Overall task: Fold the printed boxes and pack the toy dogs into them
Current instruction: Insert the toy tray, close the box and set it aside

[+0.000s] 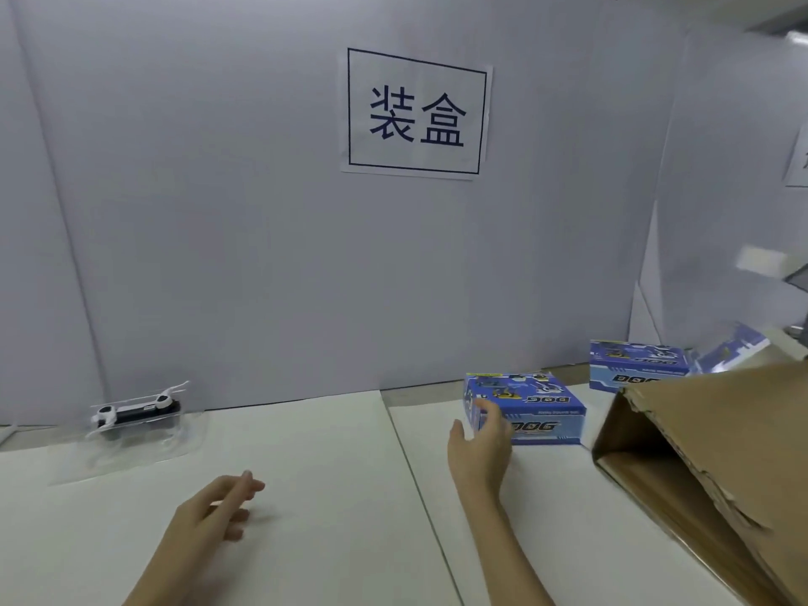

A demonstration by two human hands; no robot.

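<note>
A folded blue printed box [535,408] marked DOG stands on the white table right of centre. My right hand [478,448] touches its left end with relaxed fingers and does not grip it. A second blue printed box [636,365] stands farther back on the right, with a flat printed box blank [730,354] beside it. At the far left a black and white toy dog [137,411] lies in a clear plastic tray [131,448]. My left hand [218,505] hovers over the table near the front, fingers loosely curled, holding nothing.
A large brown cardboard carton [708,465] lies on its side at the right, its open mouth facing left. A grey partition wall with a paper sign [415,113] closes the back. The table top [306,474] is two white sheets with a seam between them.
</note>
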